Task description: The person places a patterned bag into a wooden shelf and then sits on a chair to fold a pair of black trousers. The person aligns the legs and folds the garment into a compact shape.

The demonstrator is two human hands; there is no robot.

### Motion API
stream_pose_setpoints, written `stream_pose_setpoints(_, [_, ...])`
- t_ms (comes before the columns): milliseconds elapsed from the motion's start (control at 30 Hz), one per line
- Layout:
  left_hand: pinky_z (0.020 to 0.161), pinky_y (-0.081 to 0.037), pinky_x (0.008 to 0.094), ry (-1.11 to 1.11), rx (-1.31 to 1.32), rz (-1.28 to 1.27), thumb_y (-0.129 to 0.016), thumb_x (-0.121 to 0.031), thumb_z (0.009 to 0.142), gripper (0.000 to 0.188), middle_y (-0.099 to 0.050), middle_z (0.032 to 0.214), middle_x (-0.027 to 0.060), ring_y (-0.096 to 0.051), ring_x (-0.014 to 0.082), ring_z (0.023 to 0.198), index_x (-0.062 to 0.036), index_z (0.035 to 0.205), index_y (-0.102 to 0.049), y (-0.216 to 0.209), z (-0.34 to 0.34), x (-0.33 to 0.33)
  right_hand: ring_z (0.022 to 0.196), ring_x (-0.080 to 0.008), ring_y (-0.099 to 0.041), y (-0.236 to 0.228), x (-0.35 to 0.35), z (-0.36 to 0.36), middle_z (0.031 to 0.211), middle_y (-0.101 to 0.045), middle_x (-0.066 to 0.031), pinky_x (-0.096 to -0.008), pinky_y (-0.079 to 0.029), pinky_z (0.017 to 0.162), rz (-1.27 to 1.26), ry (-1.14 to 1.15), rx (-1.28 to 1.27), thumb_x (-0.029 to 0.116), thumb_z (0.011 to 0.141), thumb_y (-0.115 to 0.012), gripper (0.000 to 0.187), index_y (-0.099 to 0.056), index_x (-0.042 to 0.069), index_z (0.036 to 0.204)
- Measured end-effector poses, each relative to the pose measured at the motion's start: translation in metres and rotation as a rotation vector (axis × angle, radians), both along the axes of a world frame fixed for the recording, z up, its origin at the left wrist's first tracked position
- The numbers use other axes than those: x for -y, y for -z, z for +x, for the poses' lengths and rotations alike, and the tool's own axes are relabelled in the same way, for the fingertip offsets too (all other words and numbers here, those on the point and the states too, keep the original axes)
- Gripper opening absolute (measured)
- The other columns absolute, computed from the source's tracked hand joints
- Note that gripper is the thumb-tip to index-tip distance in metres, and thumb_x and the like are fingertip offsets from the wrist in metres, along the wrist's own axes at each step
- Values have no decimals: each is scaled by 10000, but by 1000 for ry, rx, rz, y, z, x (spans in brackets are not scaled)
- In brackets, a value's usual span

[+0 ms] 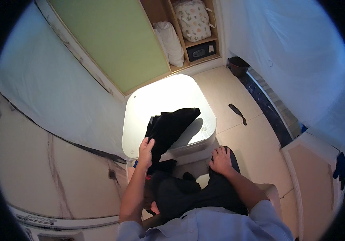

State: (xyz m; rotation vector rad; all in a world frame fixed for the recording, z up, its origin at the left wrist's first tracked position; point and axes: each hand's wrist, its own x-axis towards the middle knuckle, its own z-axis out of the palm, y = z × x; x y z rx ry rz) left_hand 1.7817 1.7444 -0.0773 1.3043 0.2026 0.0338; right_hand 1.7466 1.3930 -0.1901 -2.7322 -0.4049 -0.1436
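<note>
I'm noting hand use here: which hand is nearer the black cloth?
Left. The left hand grips the black cloth at its left side; the right hand rests on the right knee, apart from the cloth.

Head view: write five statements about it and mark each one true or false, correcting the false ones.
1. The left grip holds a black cloth. True.
2. The right grip holds the black cloth too. False: it rests on the person's right leg.
3. The patterned bag sits on a shelf above a black box. True.
4. The large panel left of the shelves is dark red. False: it is pale green.
5. The white table has sharp, square corners. False: its corners are rounded.
</note>
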Motion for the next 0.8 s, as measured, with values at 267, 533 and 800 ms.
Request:
stream_pose_setpoints(267, [1012, -488, 358, 149, -4, -499, -433, -392, 1066, 501, -629, 1288, 135, -613, 249, 1157, -11, 1373, -536, -53, -26, 23, 1275, -339, -501, -23, -59, 27, 1355, -509, -263, -425, -428, 1041, 1248, -61, -765, 607, 888, -655, 816, -477, -25, 1371])
stream_pose_setpoints(533, [1108, -403, 398, 141, 17, -610, -367, -467, 1067, 590, -565, 1382, 156, -536, 290, 1270, -5, 1401, -516, -60, -48, 40, 1154, -239, -609, -76, -94, -16, 1280, -645, -74, -395, -461, 1047, 2034, -48, -1479, 463, 970, -613, 548, -579, 59, 1338])
stream_pose_setpoints(800, [1035, -489, 427, 147, 150, -593, -409, -518, 1038, 635, -596, 1335, 183, -598, 323, 1191, 5, 1373, -542, -130, 0, -6, 921, -226, -654, -197, -95, 70, 1048, -683, -108, -364, -544, 842, 1975, 7, -1071, 376, 939, -693, 502, -627, -50, 1197])
